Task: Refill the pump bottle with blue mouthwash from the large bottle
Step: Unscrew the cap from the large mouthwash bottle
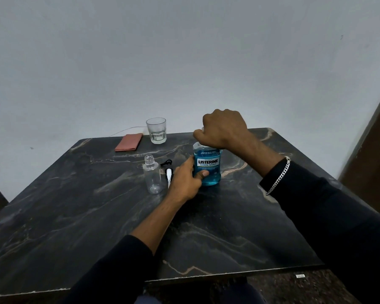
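The large bottle of blue mouthwash (pixel 208 166) stands upright near the middle of the dark marble table (pixel 97 216). My left hand (pixel 185 179) grips its lower body from the left. My right hand (pixel 223 129) is curled over its top and hides the cap. Left of the large bottle stands the small clear pump bottle (pixel 152 175), upright, with an open neck and nothing visible inside. Its pump head (pixel 168 171), black with a white stem, lies on the table between the two bottles.
A clear drinking glass (pixel 156 130) stands near the table's far edge, with a folded reddish cloth (pixel 128 142) to its left. A grey wall rises behind the table. A brown panel (pixel 373 150) stands at the right.
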